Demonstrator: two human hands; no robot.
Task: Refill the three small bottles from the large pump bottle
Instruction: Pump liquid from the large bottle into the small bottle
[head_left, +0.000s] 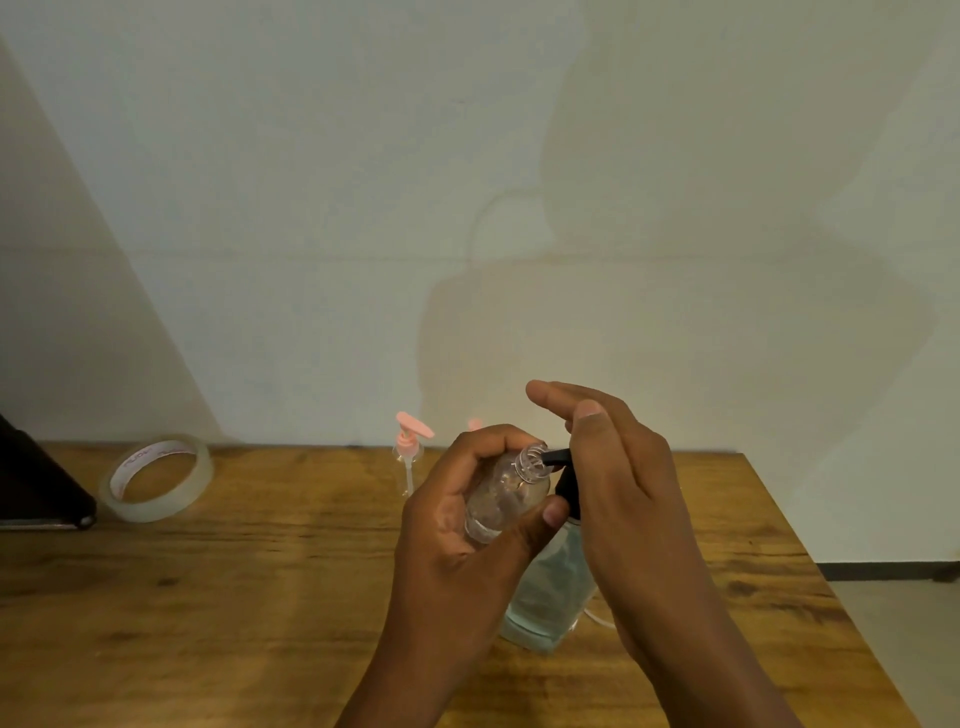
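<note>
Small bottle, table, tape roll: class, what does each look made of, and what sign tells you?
Small bottle: clear glossy plastic, probably; the left hand shows through it. Table: wood or wood-look laminate, with visible grain. Tape roll: translucent plastic film, shiny.

The brown wooden desk (208, 597) has visible grain with darker knots and streaks, and a dull satin finish, no real shine. The small clear plastic bottle (501, 499) is glossy and see-through, with moulded thread ridges at its neck. At 5 o'clock from it, the large clear plastic pump bottle (550, 592) looks smooth, with a matt black plastic pump head (563, 475). Over at 9 o'clock, the roll of clear adhesive tape (158, 478) is shiny and translucent. The loose pink plastic pump top (410, 441) looks smooth. The pale wall (467, 182) behind is matt, plain paint.
</note>
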